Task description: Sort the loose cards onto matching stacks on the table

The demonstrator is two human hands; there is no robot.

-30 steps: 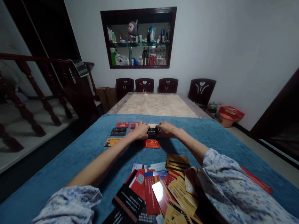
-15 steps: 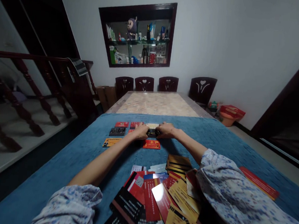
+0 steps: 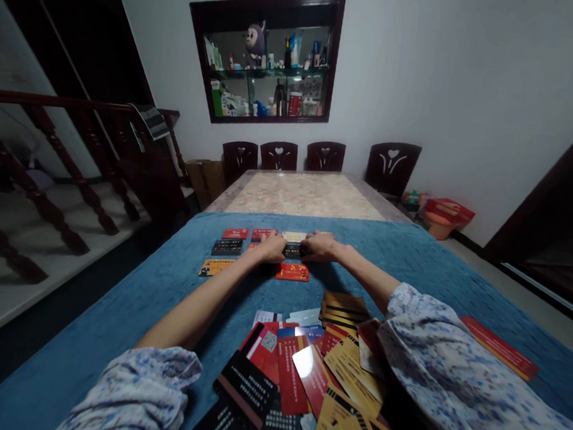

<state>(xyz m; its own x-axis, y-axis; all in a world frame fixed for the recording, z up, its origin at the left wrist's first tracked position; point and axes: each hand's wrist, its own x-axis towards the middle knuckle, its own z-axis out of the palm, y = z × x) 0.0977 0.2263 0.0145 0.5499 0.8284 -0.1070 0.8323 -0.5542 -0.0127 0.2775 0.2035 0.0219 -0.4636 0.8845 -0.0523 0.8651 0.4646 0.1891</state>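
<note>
the left hand [image 3: 270,246] and the right hand [image 3: 320,246] reach forward over the blue cloth [image 3: 120,334] on the desk [image 3: 293,192], fingers bent, at the two ends of a small black card stack [image 3: 293,250]. the stack lies between them, in the middle row of the laid-out cards; the fingertips are partly hidden, so i cannot tell whether they pinch it or only touch its ends.

just behind it is a cream card [image 3: 294,236], and in front, toward the person, a red-orange card [image 3: 292,272]. on the left side of the layout are a red card [image 3: 235,233] at the back, a dark stack [image 3: 227,247] in the middle and an orange card [image 3: 216,267] at the front, beside the left forearm.

nearer the person, between the forearms, spreads a loose overlapping pile, with gold cards [image 3: 353,368] on its right and a black card [image 3: 246,389] on its left.
</note>
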